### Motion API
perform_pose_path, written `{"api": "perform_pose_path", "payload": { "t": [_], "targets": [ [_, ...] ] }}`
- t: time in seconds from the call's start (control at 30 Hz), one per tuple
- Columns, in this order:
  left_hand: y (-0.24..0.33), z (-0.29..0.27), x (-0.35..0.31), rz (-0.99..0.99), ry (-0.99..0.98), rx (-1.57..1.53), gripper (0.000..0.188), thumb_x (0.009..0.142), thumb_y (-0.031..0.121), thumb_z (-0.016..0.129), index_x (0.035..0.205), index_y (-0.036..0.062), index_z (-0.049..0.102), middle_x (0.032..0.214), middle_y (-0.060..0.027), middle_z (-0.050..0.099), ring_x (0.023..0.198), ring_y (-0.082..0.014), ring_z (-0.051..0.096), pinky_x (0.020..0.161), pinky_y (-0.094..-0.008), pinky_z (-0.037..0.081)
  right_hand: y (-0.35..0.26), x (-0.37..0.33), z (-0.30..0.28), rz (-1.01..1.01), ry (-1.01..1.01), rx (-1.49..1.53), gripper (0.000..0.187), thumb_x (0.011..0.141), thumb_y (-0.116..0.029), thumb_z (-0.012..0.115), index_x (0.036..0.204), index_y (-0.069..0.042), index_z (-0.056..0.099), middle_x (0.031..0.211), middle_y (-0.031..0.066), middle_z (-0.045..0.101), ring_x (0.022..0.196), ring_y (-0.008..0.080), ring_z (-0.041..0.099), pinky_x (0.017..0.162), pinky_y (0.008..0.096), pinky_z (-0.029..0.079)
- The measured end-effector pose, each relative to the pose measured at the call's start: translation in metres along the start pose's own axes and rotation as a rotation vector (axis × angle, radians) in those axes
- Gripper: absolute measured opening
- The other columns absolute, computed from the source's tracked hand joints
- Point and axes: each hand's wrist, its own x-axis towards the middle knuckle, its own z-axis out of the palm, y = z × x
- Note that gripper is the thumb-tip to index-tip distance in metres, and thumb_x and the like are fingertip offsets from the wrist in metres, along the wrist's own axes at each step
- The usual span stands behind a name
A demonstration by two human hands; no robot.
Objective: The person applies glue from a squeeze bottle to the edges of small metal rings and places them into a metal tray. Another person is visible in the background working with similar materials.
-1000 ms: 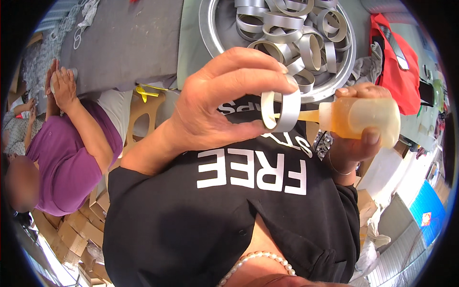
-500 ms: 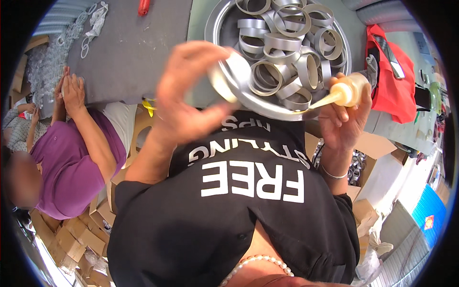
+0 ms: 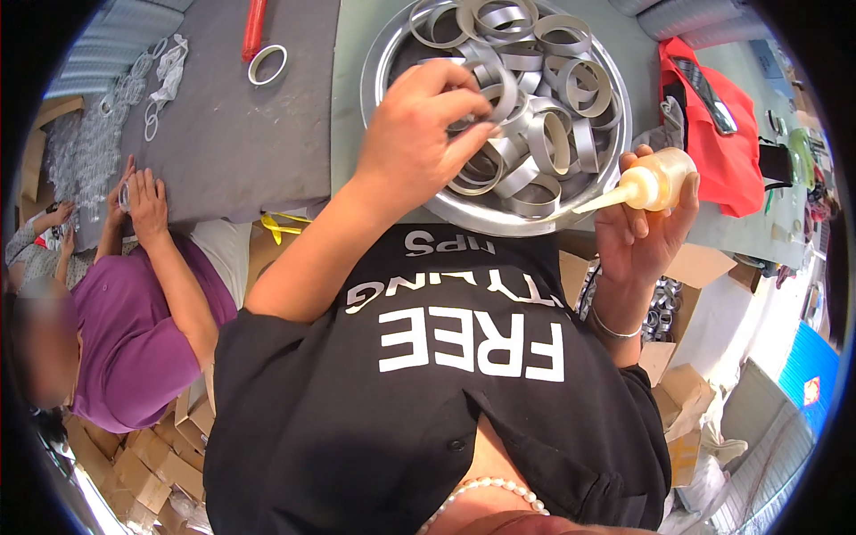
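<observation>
A round metal basin (image 3: pixel 374 76) full of silver-grey rings (image 3: pixel 584 147) stands on the table in front of me. My left hand (image 3: pixel 423 134) reaches over its left side, fingers closed on one silver ring (image 3: pixel 504 89) that is slightly blurred. My right hand (image 3: pixel 646 209), at the basin's near right rim, holds a squeeze bottle (image 3: pixel 664 181) lying on its side. The bottle's pale, tapered nozzle points left toward the rim. A single ring (image 3: pixel 267 65) lies on the grey table surface to the left, next to a red stick-like object (image 3: pixel 254 27).
At the left, a co-worker in purple (image 3: pixel 143 330) has both hands at the table edge beside a heap of clear rings (image 3: pixel 102 134). A red bag (image 3: pixel 704 134) with a phone on it lies at the right. Cardboard boxes (image 3: pixel 687 285) stand below the table.
The ring my left hand held has left it and a ring now lies on the grey table. My left hand has moved into the basin. My right hand still holds the bottle.
</observation>
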Motion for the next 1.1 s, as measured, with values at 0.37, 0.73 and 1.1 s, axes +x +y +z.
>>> {"api": "perform_pose_path", "payload": {
  "t": [0.37,0.73,1.1],
  "targets": [
    [0.006,-0.075,-0.075,-0.394,-0.029,0.089,0.027,0.075,0.014,0.081,0.093,0.0026,0.065,0.127,-0.0183,0.057,0.113,-0.028,0.06,0.096,-0.0404,0.05,0.013,0.003,0.002,-0.017,0.018,-0.025,0.063,0.095,-0.052,0.053,0.122,0.005,0.05,0.109,0.0255,0.064,0.043,0.0075,0.048,0.04,0.0184,0.041],
    [0.052,-0.044,-0.081,-1.071,0.011,-1.642,0.072,0.096,0.054,0.051,0.135,-0.0063,0.043,0.126,-0.0169,0.058,0.112,-0.0249,0.063,0.089,-0.045,0.059,0.021,-0.027,0.031,-0.76,-0.797,-0.922,0.084,0.065,-0.031,0.092,0.126,0.002,0.044,0.116,0.0283,0.059,0.09,0.0292,0.066,0.064,0.034,0.058],
    [0.064,-0.04,-0.074,-1.056,-0.135,-1.476,0.08,0.089,0.062,0.057,0.134,-0.0037,0.044,0.123,-0.0138,0.058,0.114,-0.0241,0.06,0.087,-0.0368,0.059,0.036,-0.02,0.039,-0.946,-1.004,-1.224,0.038,0.077,-0.004,0.071,0.111,-0.001,0.053,0.103,0.0271,0.066,0.054,0.0215,0.06,0.047,0.0311,0.051]
  ]
}}
